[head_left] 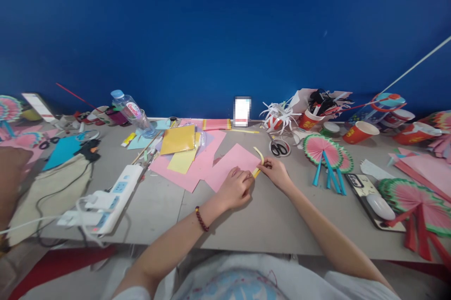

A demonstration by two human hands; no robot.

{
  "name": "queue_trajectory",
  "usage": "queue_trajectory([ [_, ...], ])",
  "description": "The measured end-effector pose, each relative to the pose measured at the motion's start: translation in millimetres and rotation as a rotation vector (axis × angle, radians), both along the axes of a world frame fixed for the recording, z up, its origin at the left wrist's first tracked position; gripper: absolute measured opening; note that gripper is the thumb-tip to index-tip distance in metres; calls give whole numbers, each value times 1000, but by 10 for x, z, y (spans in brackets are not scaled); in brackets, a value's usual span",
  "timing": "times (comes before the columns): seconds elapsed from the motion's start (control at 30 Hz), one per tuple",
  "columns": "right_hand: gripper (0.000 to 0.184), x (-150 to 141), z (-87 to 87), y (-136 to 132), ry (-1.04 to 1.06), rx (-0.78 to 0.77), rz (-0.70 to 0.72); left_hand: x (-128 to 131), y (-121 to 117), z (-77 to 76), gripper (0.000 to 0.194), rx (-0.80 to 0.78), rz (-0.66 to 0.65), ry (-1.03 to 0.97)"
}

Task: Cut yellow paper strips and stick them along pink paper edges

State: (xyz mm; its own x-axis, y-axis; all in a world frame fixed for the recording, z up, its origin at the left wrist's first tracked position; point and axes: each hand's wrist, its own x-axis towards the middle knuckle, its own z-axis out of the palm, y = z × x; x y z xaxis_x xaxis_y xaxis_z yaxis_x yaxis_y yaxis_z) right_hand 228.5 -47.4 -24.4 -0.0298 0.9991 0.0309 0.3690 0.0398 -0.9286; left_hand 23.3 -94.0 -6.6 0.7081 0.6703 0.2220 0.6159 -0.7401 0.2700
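Observation:
A pink sheet of paper [232,163] lies on the grey table in front of me. My left hand [237,187] rests on its near right corner with the fingers curled, holding it against the table. Along the sheet's right edge runs a narrow yellow strip [259,153], its far end curling up off the paper. Thumb and fingertips of my right hand [275,171] pinch this strip at the edge. Scissors [279,149] lie on a roll of tape [288,146] just beyond my right hand.
Left stand a power strip [120,194], a leaning plastic bottle [133,112] and a packet of yellow paper [178,140]. A phone [242,112] leans on the blue wall. Right are a watermelon-patterned paper fan [322,149], a paper cup [361,133] and a mouse [380,207].

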Motion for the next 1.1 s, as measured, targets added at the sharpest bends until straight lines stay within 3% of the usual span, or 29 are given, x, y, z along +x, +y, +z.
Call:
queue_trajectory([
  [0.43,27,-2,-43,-2,-12,29,-28,6,15,11,42,-13,-4,3],
  [0.8,26,2,-64,-7,-31,42,-15,58,57,-40,38,-105,51,-135],
  [1.1,25,1,-39,-17,-56,49,-15,128,73,-75,38,-53,73,-139],
])
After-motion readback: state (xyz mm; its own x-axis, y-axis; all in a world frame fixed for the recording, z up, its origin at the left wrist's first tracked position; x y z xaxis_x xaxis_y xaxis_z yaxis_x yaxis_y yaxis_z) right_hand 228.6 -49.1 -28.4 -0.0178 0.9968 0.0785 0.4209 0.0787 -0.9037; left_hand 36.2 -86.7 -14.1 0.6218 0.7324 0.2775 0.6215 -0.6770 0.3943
